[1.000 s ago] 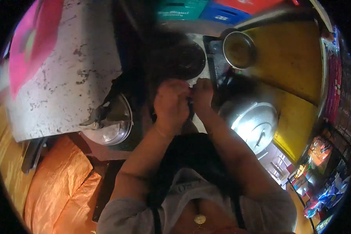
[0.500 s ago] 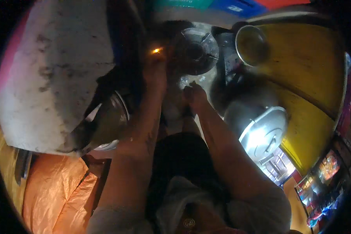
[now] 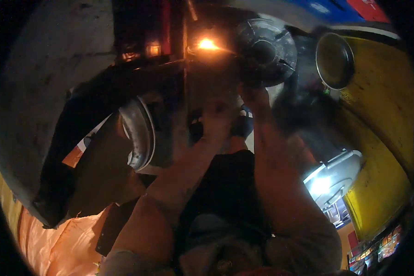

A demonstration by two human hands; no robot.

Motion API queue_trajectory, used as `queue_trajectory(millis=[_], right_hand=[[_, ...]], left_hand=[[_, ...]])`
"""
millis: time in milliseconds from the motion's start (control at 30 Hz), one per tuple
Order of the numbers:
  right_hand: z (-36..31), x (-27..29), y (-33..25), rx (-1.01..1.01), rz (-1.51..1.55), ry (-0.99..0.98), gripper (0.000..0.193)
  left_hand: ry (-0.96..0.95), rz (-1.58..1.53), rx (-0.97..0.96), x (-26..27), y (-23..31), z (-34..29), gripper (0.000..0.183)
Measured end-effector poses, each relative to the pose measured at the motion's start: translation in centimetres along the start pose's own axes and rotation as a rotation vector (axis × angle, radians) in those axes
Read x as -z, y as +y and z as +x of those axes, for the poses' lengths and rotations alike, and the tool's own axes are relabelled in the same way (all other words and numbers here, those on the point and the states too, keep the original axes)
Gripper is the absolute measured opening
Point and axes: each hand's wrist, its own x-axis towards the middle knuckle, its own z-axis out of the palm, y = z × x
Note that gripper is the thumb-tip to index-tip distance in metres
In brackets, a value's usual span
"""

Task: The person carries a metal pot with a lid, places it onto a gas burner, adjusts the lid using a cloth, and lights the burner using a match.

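A bright orange flame [image 3: 207,44] burns in the dark space just left of a round metal stove [image 3: 287,46], which has a dark hole at its middle. My left hand [image 3: 217,115] is below the flame and apart from it, smeared by motion. Its fingers do not show clearly. Close to the near edge of the stove is my right hand [image 3: 255,99], dim and blurred. Whether it touches the stove or holds anything, I cannot tell.
A round dark pan [image 3: 335,60] stands right of the stove, against a yellow panel [image 3: 382,78]. Nearer on the right is a lidded metal pot [image 3: 338,177] with a bright glare. A metal basin [image 3: 140,131] lies left of my left arm, and orange sheeting [image 3: 71,244] at lower left.
The small flame at my left hand's fingertips is now larger and apart from the hand, which has drawn back toward me. The whole view has shifted, with the stove now further right.
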Motion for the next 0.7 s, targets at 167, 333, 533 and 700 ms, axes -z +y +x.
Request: queue_trajectory(millis=[167,333,533,700], right_hand=[[-4.9,-6.9,-5.4,-0.179,-0.210,-0.007,0.038],[-9.8,-2.0,-5.1,-0.200,0.420,0.125,0.039],[-13.3,0.1,-10.3,0.056,0.432,-0.135,0.046],[-13.3,1.9,-16.5,0.274,-0.101,0.115,0.050]], left_hand=[[-0.277,0.900,-0.562,5.4,-4.6,1.7,0.019],[-0.445,0.575,-0.249,4.4,5.6,-2.7,0.021],[-0.193,-0.044,0.202,4.8,9.4,-4.8,0.025],[-0.287,-0.070,0.139,5.2,9.4,-4.8,0.029]])
